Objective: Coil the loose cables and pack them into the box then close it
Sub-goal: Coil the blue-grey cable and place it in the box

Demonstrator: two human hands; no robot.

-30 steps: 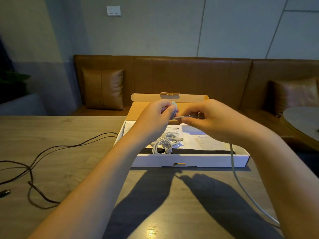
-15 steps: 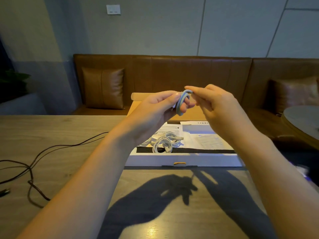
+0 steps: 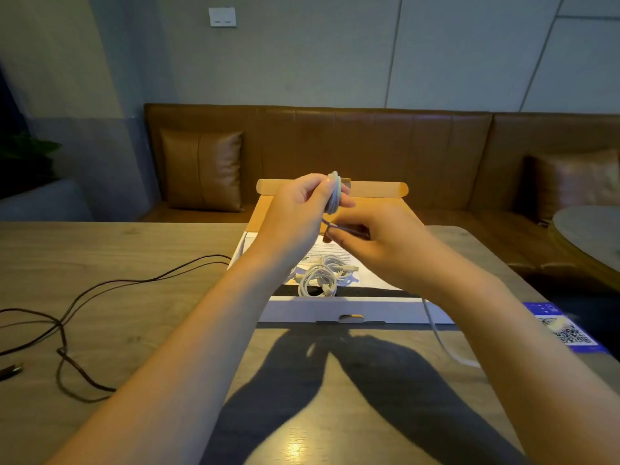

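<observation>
- Left hand (image 3: 295, 209) is raised over the box (image 3: 355, 312), fingers curled round a small white coil (image 3: 334, 193) — the loops stand on edge between thumb and fingertips.
- Right hand (image 3: 379, 243) sits just below and right of the coil, pinching the white cable (image 3: 446, 347) where it leaves the loops.
- The cable's loose tail reappears under the right forearm, crosses the box's front wall and curves down onto the table (image 3: 134, 250) toward the right edge. The run between the hand and that point is hidden by the arm.
- Box is open, lid (image 3: 369, 189) tilted back toward the sofa (image 3: 335, 146); the front wall has 1 small slot at its middle.
- Inside the box: 1 bundle (image 3: 318, 276) of coiled white cable lying on printed paper (image 3: 369, 280), near the left-centre. Cannot tell whether it is 1 cable or 2. A dark strip runs along the inner front edge.
- Black cable (image 3: 67, 317) lies loose on the table, well left of the box — uncoiled, looping, with a plug end at the far left edge of the frame.
- A blue card (image 3: 563, 330) with a QR code lies on the table right of the box, beside the right forearm.
- Both forearms throw dark shadows on the table in front of the box.
- Background: 2 brown cushions on the sofa, a wall switch (image 3: 222, 17) above, part of a round table (image 3: 590, 233) at the right.
</observation>
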